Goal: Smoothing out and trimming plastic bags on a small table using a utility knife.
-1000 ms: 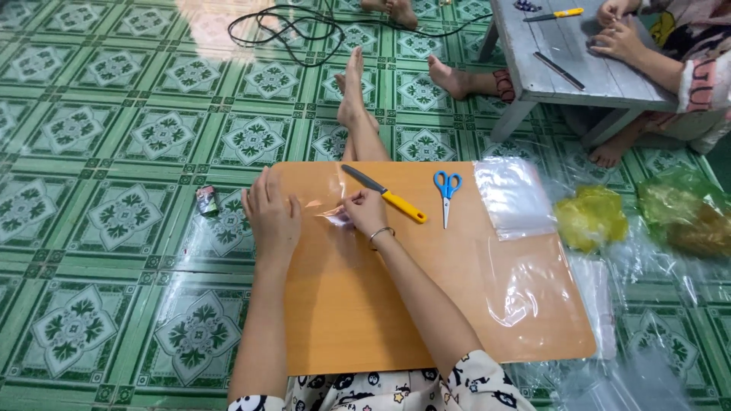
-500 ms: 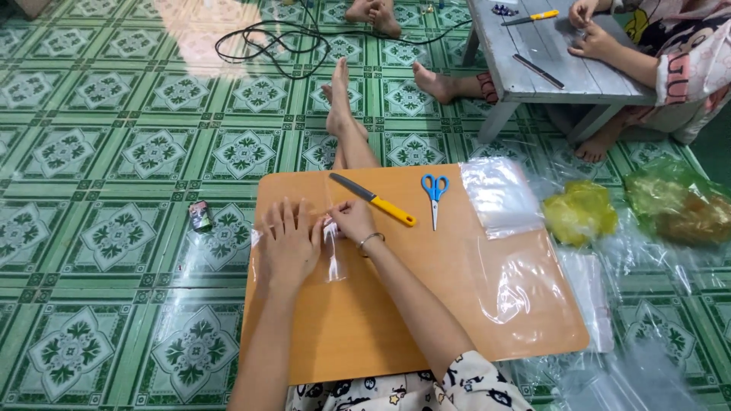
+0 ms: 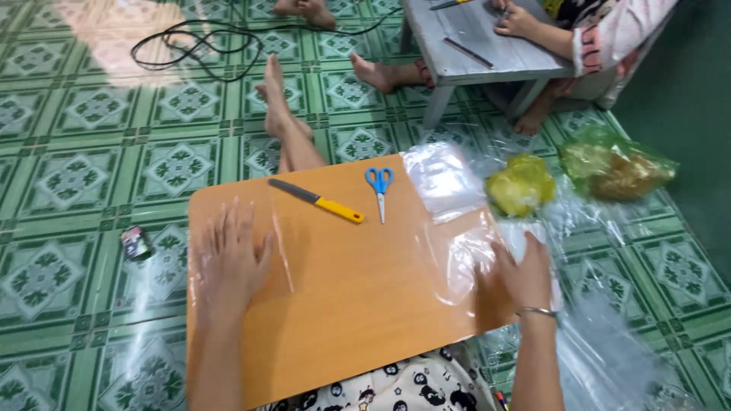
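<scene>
Clear plastic sheets under flat, open left hand (image 3: 228, 262); right hand (image 3: 525, 274) likewise, fingers spread.

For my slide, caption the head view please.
Left hand flat on orange wooden board; right hand on clear plastic bags.

One wooden board (image 3: 358, 297), one yellow-handled knife (image 3: 316, 201) and one pair of blue-handled scissors (image 3: 379, 186) are counted. Two filled plastic bags (image 3: 521, 185) (image 3: 615, 164) are seen, and one grey low table (image 3: 480, 53).
</scene>
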